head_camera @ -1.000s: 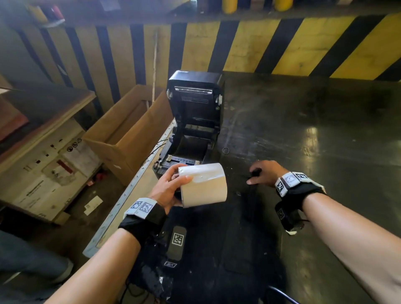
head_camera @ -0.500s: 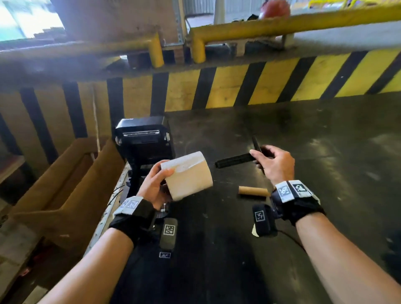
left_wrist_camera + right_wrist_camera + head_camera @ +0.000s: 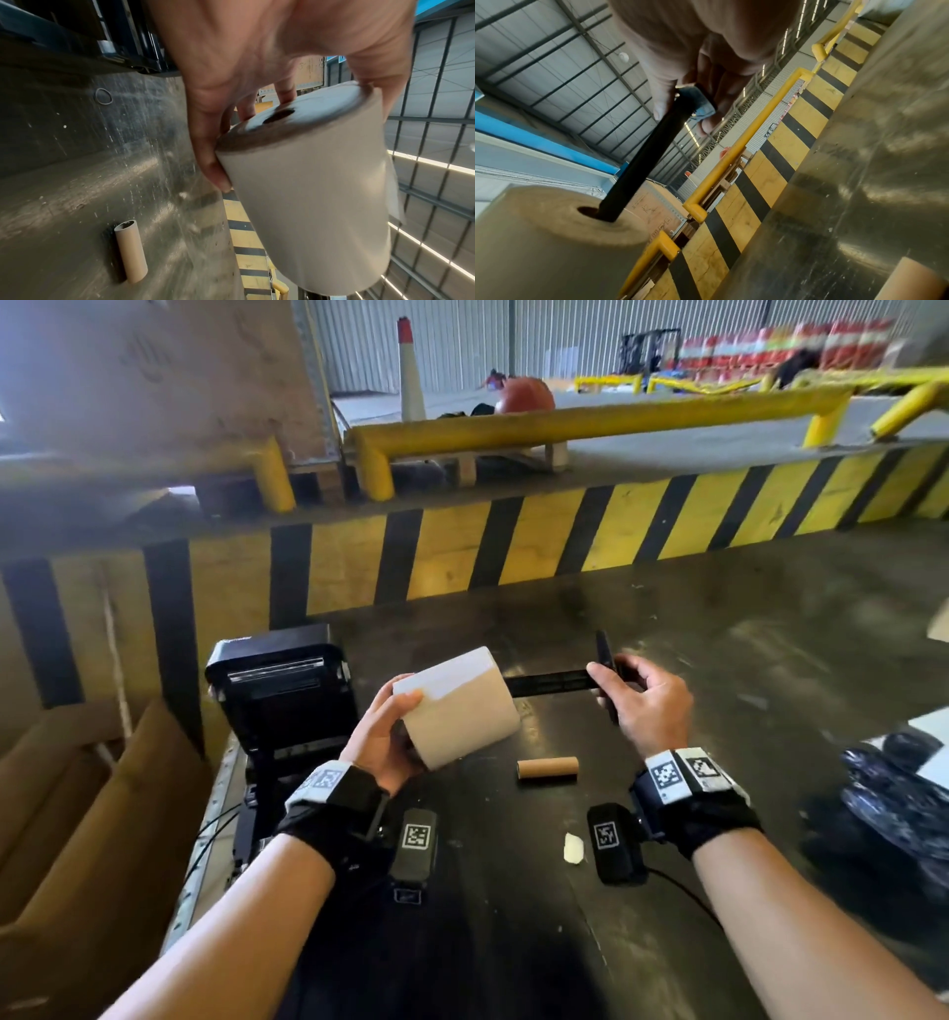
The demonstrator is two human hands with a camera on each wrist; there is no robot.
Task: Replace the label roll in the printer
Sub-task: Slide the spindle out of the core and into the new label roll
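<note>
My left hand [image 3: 382,737] grips a full white label roll [image 3: 459,708] held above the dark table, fingers wrapped round its near end [image 3: 303,182]. My right hand [image 3: 639,695] pinches the flanged end of a black spindle [image 3: 552,683], whose tip sits inside the roll's core hole [image 3: 598,213]. The black label printer [image 3: 282,690] stands at the table's left edge with its lid raised, just left of the roll. An empty brown cardboard core [image 3: 547,767] lies on the table below the roll.
A yellow-and-black striped wall [image 3: 565,541] runs behind the table. Open cardboard boxes [image 3: 87,814] sit on the floor to the left. A crumpled black bag [image 3: 893,803] lies at the right, a small white scrap [image 3: 572,847] near my right wrist.
My right hand lifted the black spindle off the table and brought its tip into the roll's core. The left hand raised the roll slightly. The head tilted up.
</note>
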